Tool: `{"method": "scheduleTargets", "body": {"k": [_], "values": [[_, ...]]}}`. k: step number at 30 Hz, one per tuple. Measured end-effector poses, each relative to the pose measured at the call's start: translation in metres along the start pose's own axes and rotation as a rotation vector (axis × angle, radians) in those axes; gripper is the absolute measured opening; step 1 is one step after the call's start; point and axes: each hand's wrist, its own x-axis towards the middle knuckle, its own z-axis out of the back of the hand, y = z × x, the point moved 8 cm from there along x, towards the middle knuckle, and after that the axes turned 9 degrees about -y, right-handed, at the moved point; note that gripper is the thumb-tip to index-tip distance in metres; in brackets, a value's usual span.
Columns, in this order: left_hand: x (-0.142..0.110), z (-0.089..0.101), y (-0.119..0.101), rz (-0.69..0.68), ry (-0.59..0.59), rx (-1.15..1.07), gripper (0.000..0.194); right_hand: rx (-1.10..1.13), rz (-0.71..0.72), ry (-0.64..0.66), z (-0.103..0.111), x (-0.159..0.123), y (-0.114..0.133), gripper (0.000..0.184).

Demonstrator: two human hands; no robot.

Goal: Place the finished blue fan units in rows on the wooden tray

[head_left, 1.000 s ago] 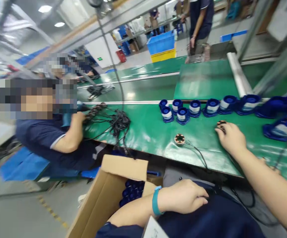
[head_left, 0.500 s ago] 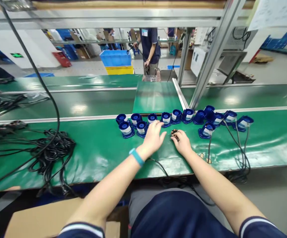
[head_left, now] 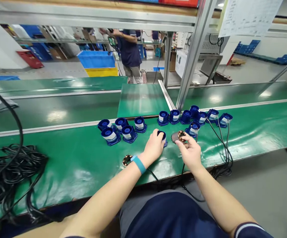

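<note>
My left hand (head_left: 154,147) is closed around a blue housing (head_left: 164,142) on the green work surface, its fingers over the rim and hiding much of it. Just to its right, my right hand (head_left: 191,152) grips a motor stator (head_left: 176,137), a grey cylinder with copper windings at its end. The stator is held on its side, apart from the housing. A second stator (head_left: 126,160) lies beside my left wrist, partly covered by it. One blue housing (head_left: 192,129) behind my right hand has copper windings showing inside it.
Several blue housings (head_left: 110,135) stand at left, and more (head_left: 174,116) at right, some with grey cables. Tangled black cables (head_left: 16,165) lie far left. A metal post (head_left: 191,54) rises behind the bench. Across it stands a person (head_left: 130,49) by a blue crate (head_left: 96,59).
My left hand has gone from open to gripping a blue housing, now nearer me. My right hand has lifted and tipped the stator. The view has swung right, and the person opposite has raised their arms.
</note>
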Motion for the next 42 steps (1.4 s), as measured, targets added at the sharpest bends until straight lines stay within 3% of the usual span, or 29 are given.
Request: {"method": "scheduleTargets", "body": {"k": [3,5,7,10,12,14,19,23,27,35,42], "values": [[-0.026,0.000,-0.007,0.136,-0.201,-0.240,0.062,0.071,0.052,0.018,0.004,0.004,0.035,0.045],[-0.039,-0.006,-0.005,0.257,-0.314,-0.365,0.088,0.023,0.051,0.131,-0.008,0.006,0.038,0.066],[-0.048,-0.017,0.002,0.401,-0.357,-0.461,0.102,-0.101,0.062,0.279,-0.027,0.006,0.029,0.076],[-0.051,-0.033,0.011,0.533,-0.321,-0.543,0.085,-0.316,0.138,0.467,-0.055,0.009,0.010,0.066],[-0.048,-0.037,0.012,0.532,-0.290,-0.561,0.065,-0.436,0.184,0.552,-0.068,0.014,0.000,0.061],[-0.046,-0.036,0.011,0.518,-0.284,-0.565,0.056,-0.539,0.216,0.606,-0.073,0.017,-0.003,0.060],[-0.052,-0.036,0.000,0.540,-0.322,-0.552,0.057,-0.814,0.295,0.582,-0.061,0.017,0.005,0.061],[-0.050,-0.055,0.001,0.500,-0.275,-0.509,0.073,-1.055,0.254,0.575,-0.052,0.027,-0.016,0.069],[-0.046,-0.063,0.005,0.509,-0.228,-0.508,0.079,-1.057,0.192,0.631,-0.054,0.038,-0.032,0.070],[-0.047,-0.060,0.003,0.538,-0.248,-0.555,0.070,-1.049,0.119,0.578,-0.047,0.033,-0.039,0.065],[-0.041,-0.065,0.005,0.494,-0.208,-0.552,0.076,-0.711,0.400,0.635,-0.053,0.016,-0.038,0.054]]}}
